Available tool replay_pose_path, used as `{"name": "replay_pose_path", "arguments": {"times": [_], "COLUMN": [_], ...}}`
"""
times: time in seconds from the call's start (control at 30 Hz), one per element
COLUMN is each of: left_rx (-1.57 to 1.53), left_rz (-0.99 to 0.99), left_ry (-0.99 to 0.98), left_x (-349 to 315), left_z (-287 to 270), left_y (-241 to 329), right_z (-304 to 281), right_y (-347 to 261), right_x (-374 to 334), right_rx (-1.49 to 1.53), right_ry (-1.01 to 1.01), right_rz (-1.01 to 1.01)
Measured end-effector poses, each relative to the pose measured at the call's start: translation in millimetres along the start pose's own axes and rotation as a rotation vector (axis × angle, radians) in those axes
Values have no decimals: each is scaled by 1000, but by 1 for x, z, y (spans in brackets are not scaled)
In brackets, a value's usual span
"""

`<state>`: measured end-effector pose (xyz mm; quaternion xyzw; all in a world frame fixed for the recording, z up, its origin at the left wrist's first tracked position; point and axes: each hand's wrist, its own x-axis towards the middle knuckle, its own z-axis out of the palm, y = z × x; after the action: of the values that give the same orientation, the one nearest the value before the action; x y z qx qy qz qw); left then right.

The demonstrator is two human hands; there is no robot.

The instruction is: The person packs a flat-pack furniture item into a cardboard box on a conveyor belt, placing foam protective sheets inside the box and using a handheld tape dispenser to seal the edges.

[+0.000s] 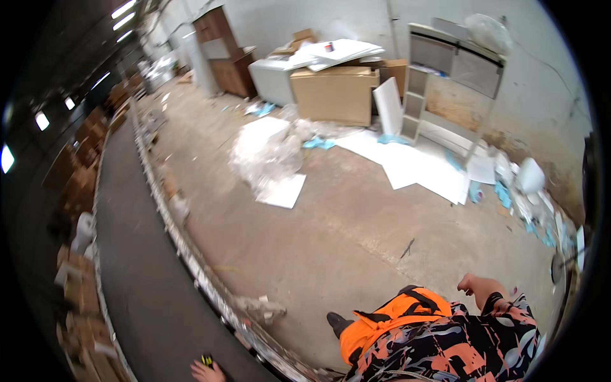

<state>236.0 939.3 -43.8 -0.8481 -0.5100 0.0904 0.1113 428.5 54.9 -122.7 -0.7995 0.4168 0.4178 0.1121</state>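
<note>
Low in the view, my left hand (209, 373) is over the near end of a dark conveyor belt (137, 242). A small black and yellow object (207, 361) sits between its thumb and fingers; its kind is too small to make out. Off to the right, my right hand (476, 284) hangs beside my body above the concrete floor, its fingers loosely curled and nothing visible in them. A dark band circles that wrist. Between the hands are my patterned shirt and a piece of orange and black clothing (394, 321).
Cardboard boxes (81, 286) line the belt's far side. Clear plastic wrap (264, 153) and white panels (420, 172) lie on the floor ahead. A large carton (334, 95) and a white shelf unit (417, 95) stand by the wall. Loose scraps (528, 197) are heaped at right.
</note>
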Motion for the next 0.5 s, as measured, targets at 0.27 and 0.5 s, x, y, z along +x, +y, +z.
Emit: {"name": "replay_pose_path", "arguments": {"times": [0.27,0.5], "left_rx": [-133,-279], "left_rz": [117,-12], "left_ry": [117,139], "left_x": [52,89], "left_z": [58,-91], "left_y": [-5,94], "right_z": [18,6], "right_y": [-92,-220], "right_x": [-81,-43], "right_rx": [117,50], "right_ry": [-101,-17], "right_rz": [-245,-553]}}
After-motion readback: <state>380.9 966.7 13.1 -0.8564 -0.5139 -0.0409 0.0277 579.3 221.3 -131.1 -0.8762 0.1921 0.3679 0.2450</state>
